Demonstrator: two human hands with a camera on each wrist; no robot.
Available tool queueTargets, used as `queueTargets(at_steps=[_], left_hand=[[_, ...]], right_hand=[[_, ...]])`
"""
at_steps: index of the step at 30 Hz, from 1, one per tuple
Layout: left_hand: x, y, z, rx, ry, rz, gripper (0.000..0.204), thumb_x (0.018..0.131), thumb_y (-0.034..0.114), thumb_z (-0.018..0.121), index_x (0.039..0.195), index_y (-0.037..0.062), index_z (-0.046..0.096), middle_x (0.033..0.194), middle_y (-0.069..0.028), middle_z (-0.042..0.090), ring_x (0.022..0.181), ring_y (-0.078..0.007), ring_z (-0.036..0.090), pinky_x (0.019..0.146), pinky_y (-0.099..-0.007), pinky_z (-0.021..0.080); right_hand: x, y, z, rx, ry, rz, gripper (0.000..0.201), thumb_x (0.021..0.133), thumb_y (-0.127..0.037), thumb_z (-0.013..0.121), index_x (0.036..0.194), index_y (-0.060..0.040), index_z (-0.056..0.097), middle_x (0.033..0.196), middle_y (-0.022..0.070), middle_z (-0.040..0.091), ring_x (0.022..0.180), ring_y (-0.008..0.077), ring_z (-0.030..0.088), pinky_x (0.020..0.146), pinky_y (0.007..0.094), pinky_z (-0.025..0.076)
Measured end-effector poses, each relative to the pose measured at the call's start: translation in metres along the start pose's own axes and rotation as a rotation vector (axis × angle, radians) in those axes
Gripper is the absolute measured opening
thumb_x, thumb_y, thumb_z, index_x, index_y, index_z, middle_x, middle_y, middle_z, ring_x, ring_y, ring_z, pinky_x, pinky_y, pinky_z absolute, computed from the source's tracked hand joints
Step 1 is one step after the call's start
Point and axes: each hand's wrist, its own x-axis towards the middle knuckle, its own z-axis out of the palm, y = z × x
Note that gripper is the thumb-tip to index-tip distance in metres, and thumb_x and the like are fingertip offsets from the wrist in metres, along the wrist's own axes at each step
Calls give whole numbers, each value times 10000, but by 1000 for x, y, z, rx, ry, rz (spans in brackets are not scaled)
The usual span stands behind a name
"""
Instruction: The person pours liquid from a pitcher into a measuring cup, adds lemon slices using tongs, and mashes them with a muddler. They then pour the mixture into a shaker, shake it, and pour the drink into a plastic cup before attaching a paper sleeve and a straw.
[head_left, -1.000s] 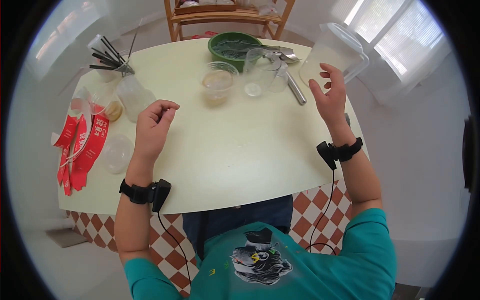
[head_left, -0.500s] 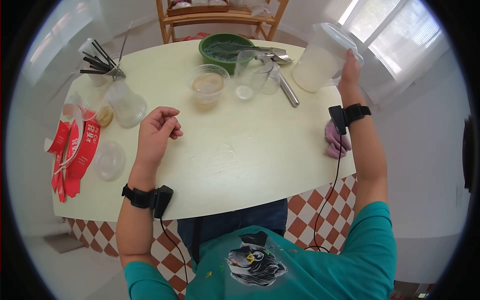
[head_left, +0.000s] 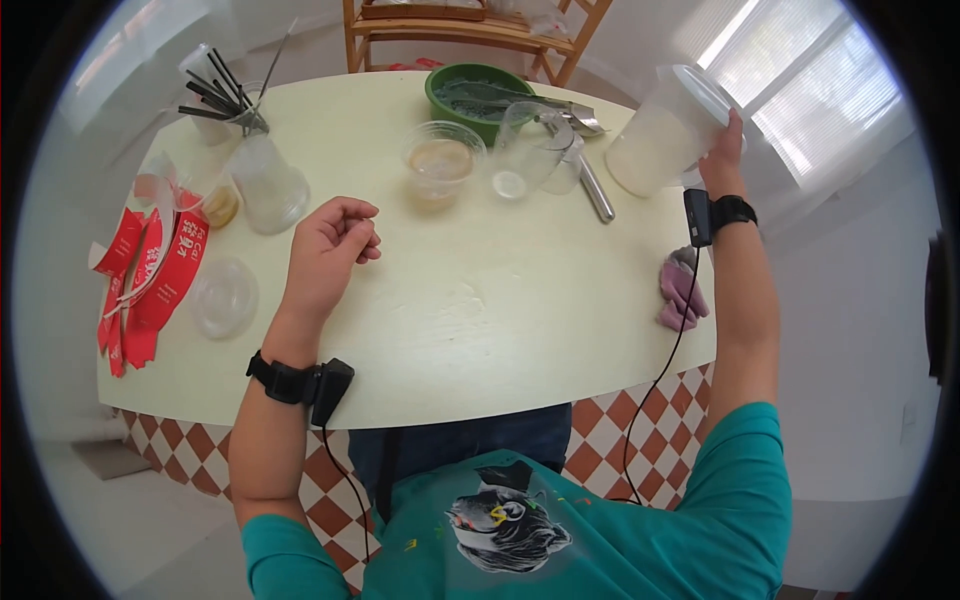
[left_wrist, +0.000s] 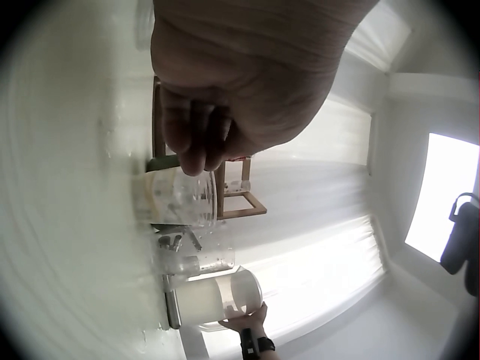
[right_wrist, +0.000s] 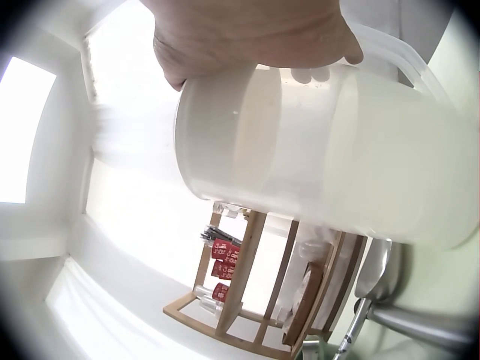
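Observation:
A translucent lidded pitcher point(head_left: 655, 135) stands at the table's back right, with cloudy contents inside. My right hand point(head_left: 724, 160) grips it at its handle side, near the lid; the right wrist view shows the hand point(right_wrist: 255, 37) against the pitcher point(right_wrist: 300, 150), most fingers hidden. Over the left middle of the table, my left hand point(head_left: 328, 245) hangs loosely curled and holds nothing. Beyond it are a clear tub point(head_left: 440, 165) with tan contents and a clear empty-looking cup point(head_left: 512, 165). In the left wrist view, the left hand's fingers point(left_wrist: 196, 135) hang bent.
Behind the tub is a green bowl point(head_left: 470, 112) with a metal scoop point(head_left: 585, 120) across it. A metal-handled tool point(head_left: 597, 190) lies beside the cups. Straws point(head_left: 225, 97), a cloudy container point(head_left: 268, 185), red labels point(head_left: 165, 270) and a clear lid point(head_left: 224, 298) sit left; a purple cloth point(head_left: 683, 290) lies right.
My right hand has moved right onto the pitcher's handle side and now grips it; the purple cloth shows fully below it. My left hand stays loosely curled. The head view has shifted slightly.

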Motion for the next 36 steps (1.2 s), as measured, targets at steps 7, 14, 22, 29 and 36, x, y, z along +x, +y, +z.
queueTargets(at_steps=[7,14,22,29,36], left_hand=[[0,-2,0,33,3,27,99,920,80,560,973,15,614,758,-13,613,674,-83,582,625,-214,457],[-2,2,1,23,10,54,90,909,70,588,889,-12,619,739,-8,588,670,-72,551,623,-221,480],[-2,1,1,53,-12,91,80,918,86,580,917,13,612,743,0,586,671,-70,556,634,-208,463],[-3,2,4,40,-32,77,87,893,89,611,884,2,621,742,1,595,667,-61,547,618,-214,473],[-2,-2,5,53,-56,86,91,890,95,618,879,5,618,738,2,594,653,-60,540,612,-207,464]], right_hand=[[-10,-2,-9,-42,17,-6,653,910,-505,473,1370,-45,416,1351,120,487,1243,275,466,1041,380,375],[-32,-10,-32,-104,-10,56,738,892,-566,459,1431,-73,357,1447,102,402,1327,259,373,1090,394,285],[-104,-32,-45,-236,26,59,702,899,-609,330,1443,-168,364,1478,60,373,1379,279,283,1069,567,210],[-165,-49,-62,-99,-108,47,614,949,-515,311,1410,-120,397,1414,77,446,1298,258,411,1039,427,354],[-209,-55,-67,-23,-177,51,594,975,-488,305,1405,-89,398,1414,89,448,1303,262,414,1050,418,358]])
